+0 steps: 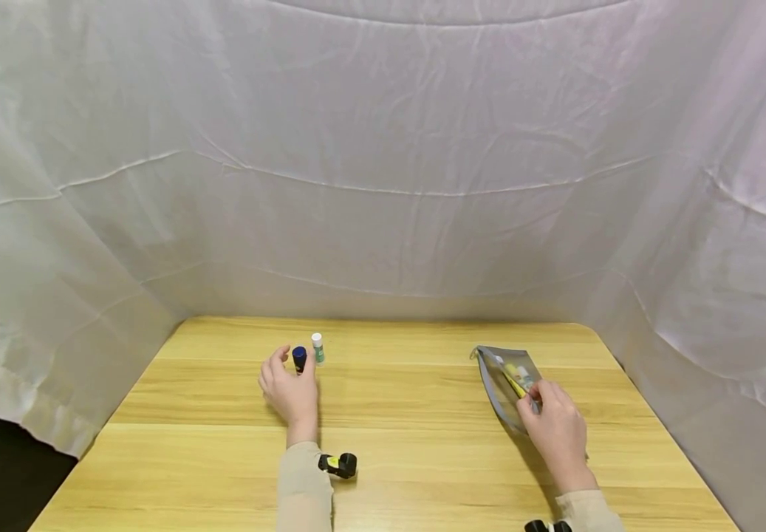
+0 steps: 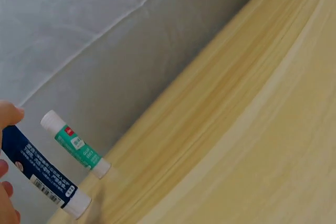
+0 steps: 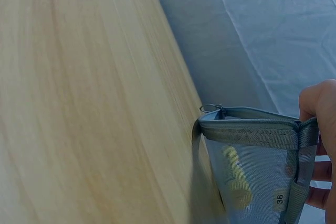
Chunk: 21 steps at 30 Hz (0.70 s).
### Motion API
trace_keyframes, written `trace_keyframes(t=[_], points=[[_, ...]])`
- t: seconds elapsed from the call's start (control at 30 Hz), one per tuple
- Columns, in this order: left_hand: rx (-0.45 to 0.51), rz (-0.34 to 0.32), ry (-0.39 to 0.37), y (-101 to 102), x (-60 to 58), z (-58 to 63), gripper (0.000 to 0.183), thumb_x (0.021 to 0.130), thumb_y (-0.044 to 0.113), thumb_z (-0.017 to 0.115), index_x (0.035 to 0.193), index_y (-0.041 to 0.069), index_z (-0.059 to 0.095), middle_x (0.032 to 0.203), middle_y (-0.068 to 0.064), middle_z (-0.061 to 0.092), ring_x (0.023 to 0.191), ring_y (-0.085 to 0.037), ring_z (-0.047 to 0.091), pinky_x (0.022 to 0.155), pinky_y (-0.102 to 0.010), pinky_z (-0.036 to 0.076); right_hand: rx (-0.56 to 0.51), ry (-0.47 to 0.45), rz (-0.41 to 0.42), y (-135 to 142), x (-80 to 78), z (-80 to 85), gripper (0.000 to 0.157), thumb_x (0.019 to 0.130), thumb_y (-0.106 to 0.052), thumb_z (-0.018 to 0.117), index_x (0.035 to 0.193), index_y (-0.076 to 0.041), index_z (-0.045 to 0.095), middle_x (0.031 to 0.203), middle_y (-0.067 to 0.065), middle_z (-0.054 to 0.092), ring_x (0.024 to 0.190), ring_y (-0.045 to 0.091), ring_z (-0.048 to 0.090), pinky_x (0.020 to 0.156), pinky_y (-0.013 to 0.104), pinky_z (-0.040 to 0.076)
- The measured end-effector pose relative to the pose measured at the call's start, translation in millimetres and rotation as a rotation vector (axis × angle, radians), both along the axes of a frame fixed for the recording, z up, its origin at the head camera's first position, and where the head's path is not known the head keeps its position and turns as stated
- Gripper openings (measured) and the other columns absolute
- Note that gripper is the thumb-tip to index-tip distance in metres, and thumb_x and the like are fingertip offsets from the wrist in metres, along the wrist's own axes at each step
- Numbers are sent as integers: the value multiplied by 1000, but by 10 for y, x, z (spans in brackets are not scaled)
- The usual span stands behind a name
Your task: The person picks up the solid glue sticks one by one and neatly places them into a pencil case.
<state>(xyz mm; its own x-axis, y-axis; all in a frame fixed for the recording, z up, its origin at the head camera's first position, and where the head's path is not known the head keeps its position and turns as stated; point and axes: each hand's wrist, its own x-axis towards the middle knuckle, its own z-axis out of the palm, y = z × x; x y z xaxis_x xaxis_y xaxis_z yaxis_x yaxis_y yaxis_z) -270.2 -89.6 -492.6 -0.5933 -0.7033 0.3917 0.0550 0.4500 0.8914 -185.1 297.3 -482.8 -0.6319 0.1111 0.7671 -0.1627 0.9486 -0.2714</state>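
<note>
My left hand (image 1: 292, 388) has its thumb and fingers curved round an upright dark blue glue stick (image 1: 299, 360), whose white base comes down at the tabletop in the left wrist view. Just behind it stands a green glue stick (image 2: 79, 148) with a white cap. Over on the right, my right hand (image 1: 555, 425) pinches the near end of a grey mesh pouch (image 3: 249, 135) with thumb and fingers. The pouch's zip side gapes apart. Through the mesh shows a yellow cylinder (image 3: 237, 182), and in the head view a pale white item (image 1: 524, 374) lies near it.
The light wooden table (image 1: 409, 414) carries all of these things. Pale grey cloth (image 1: 409, 236) hangs behind it and along both sides. A black wrist camera (image 1: 339, 465) is strapped at the left sleeve, and another (image 1: 547, 527) at the right.
</note>
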Motion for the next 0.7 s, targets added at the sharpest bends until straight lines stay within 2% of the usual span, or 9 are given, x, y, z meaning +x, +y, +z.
trace_keyframes(t=[0.37, 0.7], points=[[15, -38, -166, -39, -21, -91, 49, 69, 35, 73, 110, 17, 54, 104, -3, 55, 100, -26, 45, 85, -44, 31, -1, 7, 5, -2, -2, -6, 7, 67, -12, 59, 68, -11, 52, 62, 1, 52, 52, 15, 46, 40, 27, 31], [39, -53, -220, -55, -30, -132, 42, 69, 35, 73, 102, 15, 54, 101, -4, 59, 95, -26, 46, 85, -44, 30, -2, 8, 2, -2, -10, -12, 6, 67, -13, 58, 68, -11, 53, 61, 1, 52, 51, 15, 45, 40, 27, 30]])
